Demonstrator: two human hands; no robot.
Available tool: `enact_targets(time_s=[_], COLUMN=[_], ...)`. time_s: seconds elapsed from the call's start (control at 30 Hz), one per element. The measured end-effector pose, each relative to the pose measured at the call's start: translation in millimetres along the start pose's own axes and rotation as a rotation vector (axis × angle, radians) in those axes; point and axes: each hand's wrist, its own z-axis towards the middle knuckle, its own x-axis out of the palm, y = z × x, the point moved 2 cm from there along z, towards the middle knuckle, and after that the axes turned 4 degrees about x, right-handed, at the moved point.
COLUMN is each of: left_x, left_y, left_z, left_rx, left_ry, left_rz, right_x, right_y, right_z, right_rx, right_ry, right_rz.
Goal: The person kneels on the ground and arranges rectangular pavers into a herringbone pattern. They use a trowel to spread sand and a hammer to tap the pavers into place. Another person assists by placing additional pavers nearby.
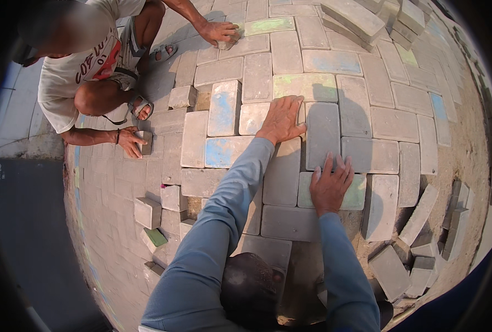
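Observation:
My left hand (283, 119) lies flat with its fingers together and thumb apart, holding nothing. It presses on the laid concrete pavers, beside a pale paver (252, 118) and just below a yellow-green stained paver (312, 87). My right hand (332, 185) rests palm down with its fingers stretched out. Beneath it is a green-tinted paver (355, 193), and its fingertips reach the lower edge of a grey upright paver (322, 135). That grey paver lies between my two hands.
A person (85, 83) squats at upper left, each hand on a small block. Cut blocks (148, 213) sit by gaps on the left. A tilted paver (381, 207) and a loose heap (391, 271) lie at right; stacked pavers (356, 22) stand at the far right. A dark rounded object (248, 282) is below.

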Motion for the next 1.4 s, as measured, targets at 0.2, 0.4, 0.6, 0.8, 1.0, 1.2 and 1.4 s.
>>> enact_targets(time_s=[0.2,0.4,0.6,0.8,1.0,1.2,1.4], left_x=[-15,-9,-1,-8,-7,-3,-2], left_y=[15,26,19,20,30,33,38], left_z=[-110,-103,-80,-87,-88,-95,-101], left_rx=[-0.595,-0.778,-0.762,-0.744,-0.656,-0.579,-0.584], left_ry=[-0.265,-0.258,-0.41,-0.358,-0.501,-0.572,-0.623], left_rz=[0.258,0.295,0.198,0.015,-0.041,-0.148,-0.173], right_x=[-2,-23,24,31,38,40,23], right_y=[-6,29,71,97,92,84,105], right_z=[8,47,120,106,126,143,143], right_rx=[-0.029,-0.094,0.13,0.144,0.292,0.424,0.033], right_ry=[-0.053,0.097,0.259,0.173,0.252,0.359,0.549], right_rz=[-0.046,0.14,0.355,0.26,0.275,0.272,-0.003])
